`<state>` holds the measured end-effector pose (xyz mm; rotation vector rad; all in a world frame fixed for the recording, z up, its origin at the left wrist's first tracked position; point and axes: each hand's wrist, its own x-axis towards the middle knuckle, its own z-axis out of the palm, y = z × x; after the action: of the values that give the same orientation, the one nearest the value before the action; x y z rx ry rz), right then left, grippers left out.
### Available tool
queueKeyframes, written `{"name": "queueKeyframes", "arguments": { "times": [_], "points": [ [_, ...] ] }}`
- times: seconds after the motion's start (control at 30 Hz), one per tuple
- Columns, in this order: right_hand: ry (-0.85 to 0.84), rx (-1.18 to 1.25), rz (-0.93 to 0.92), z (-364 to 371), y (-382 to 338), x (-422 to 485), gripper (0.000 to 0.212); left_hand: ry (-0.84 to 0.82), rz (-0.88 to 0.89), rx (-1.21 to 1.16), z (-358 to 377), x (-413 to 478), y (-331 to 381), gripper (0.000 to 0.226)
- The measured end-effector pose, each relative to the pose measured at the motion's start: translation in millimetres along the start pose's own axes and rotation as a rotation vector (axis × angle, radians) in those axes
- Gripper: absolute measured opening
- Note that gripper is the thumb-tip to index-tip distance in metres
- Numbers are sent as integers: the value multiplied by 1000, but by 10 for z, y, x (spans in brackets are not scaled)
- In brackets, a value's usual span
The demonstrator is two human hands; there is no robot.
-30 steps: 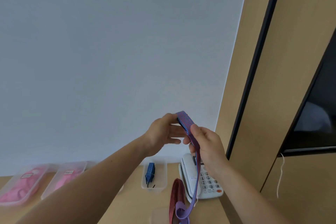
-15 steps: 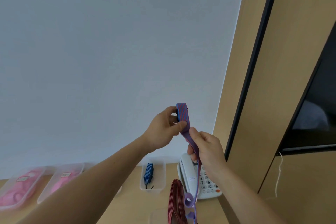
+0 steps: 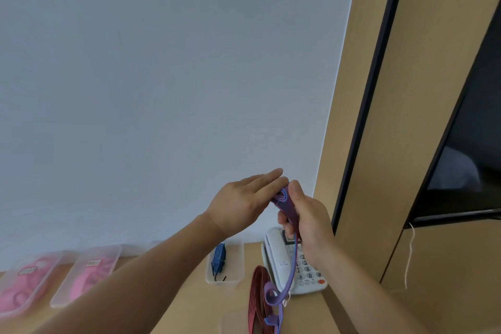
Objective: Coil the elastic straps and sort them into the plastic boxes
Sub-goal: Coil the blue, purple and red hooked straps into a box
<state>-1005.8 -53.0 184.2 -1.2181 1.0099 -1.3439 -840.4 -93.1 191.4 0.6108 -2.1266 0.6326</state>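
Note:
A purple elastic strap (image 3: 285, 203) with red and blue stripes is partly coiled at chest height. My right hand (image 3: 303, 217) grips the coil between thumb and fingers. The strap's loose tail (image 3: 291, 278) hangs down to the desk and curls there. My left hand (image 3: 244, 200) is beside the coil with its fingers straight, their tips touching it. A dark red strap (image 3: 257, 295) lies on the desk below. A clear plastic box (image 3: 235, 266) further back holds a coiled blue strap (image 3: 218, 257).
Two clear boxes with pink straps (image 3: 25, 285) (image 3: 89, 274) stand at the left of the wooden desk (image 3: 176, 306). A white telephone (image 3: 282, 257) sits by the wall under my right hand. A wooden panel with a dark screen (image 3: 466, 149) rises at the right.
My left hand let go of the coil and straightened its fingers. My right hand moved up and took hold of the coil. The hanging tail is a little shorter.

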Motion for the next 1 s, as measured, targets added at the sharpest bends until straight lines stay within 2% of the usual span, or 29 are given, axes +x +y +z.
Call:
{"name": "queueKeyframes", "arguments": {
  "times": [0.1,0.17,0.23,0.3,0.33,0.37,0.43,0.5,0.57,0.73,1.0],
  "points": [
    [-8,6,-10,-6,4,-7,56,6,49,50,34,-42,-43,51],
    [4,40,-33,-19,-12,3,57,-34,-98,-81,27,-41,-23,60],
    [15,39,-68,-28,-40,10,51,-106,-484,-435,-16,8,21,64],
    [18,2,-99,-21,-52,16,38,-169,-935,-942,-88,127,73,57],
    [16,-25,-120,-13,-50,19,31,-184,-1089,-1127,-121,193,85,47],
    [13,-56,-141,-1,-44,22,25,-220,-1159,-1245,-151,239,90,39],
    [14,-107,-165,20,-25,23,18,-302,-1108,-1348,-212,285,134,29],
    [24,-125,-169,23,-16,28,16,-290,-1053,-1375,-231,282,172,20],
    [42,-145,-152,9,-22,37,17,-255,-1072,-1362,-232,278,163,20],
    [100,-207,-76,-22,-16,41,39,-193,-1040,-1149,-215,322,140,26],
    [54,-112,-14,-34,-57,15,51,-189,-711,-688,-149,230,73,45]
  ]
}}
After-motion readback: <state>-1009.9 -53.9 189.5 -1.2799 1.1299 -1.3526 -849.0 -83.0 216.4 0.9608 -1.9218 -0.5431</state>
